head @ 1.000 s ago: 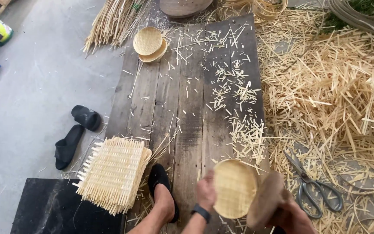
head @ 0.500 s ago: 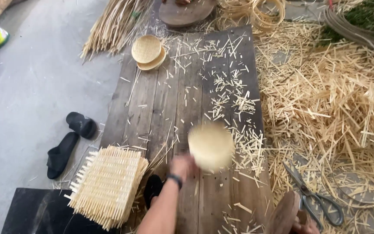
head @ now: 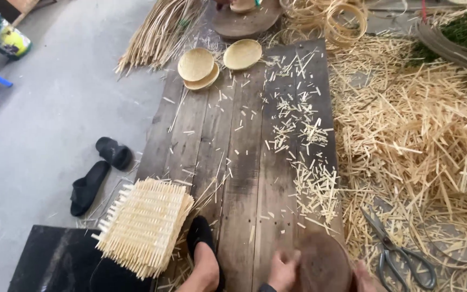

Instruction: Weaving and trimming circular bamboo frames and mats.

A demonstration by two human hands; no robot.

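I sit over a dark plank board littered with short cut bamboo splinters, and a great heap of bamboo offcuts spreads across the ground to my right. By my left knee rests a stack of square woven bamboo mats, its ragged ends sticking out, beside my foot in a black sandal. A loose pair of black slippers lies on the grey concrete further left. At the bottom edge I hold a round dark wooden mould between both hands: my left hand has its fingers curled against the mould's left rim, and my right hand is mostly cut off by the frame, so I cannot tell its grip. Half a second ago my left hand held a small round woven tray in mid-air; now that woven tray lies at the far end of the board, just beside two stacked trays. Scissors lie among the offcuts, near my right hand.
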